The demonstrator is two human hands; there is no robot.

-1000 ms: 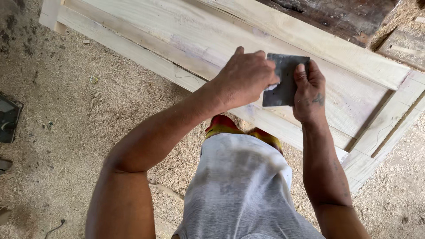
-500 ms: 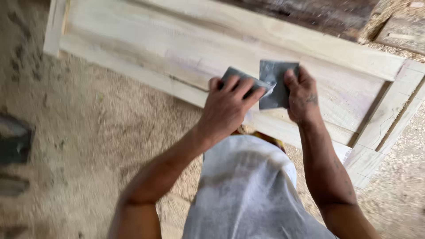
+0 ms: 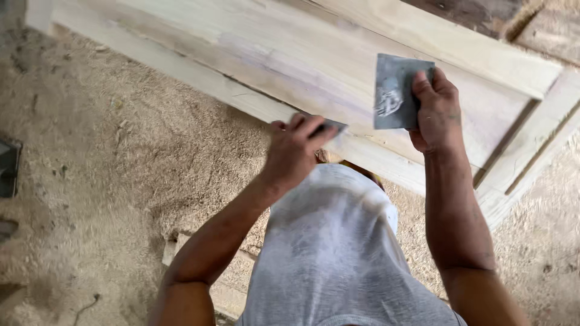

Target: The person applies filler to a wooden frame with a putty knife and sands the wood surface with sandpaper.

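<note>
Where the head view looks down, the right hand pinches a grey sheet of sandpaper at its right edge, thumb on top, the sheet lying flat on the pale wooden panel. The left hand curls its fingers over a smaller folded grey piece at the fingertips. The sheet looks thin, light and floppy, best gripped at an edge.

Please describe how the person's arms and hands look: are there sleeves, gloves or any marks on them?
Both arms are bare to the upper arm; no sleeves show. The left hand and right hand wear no gloves, rings or watch. A small dark mark sits on the back of the right hand.
</note>
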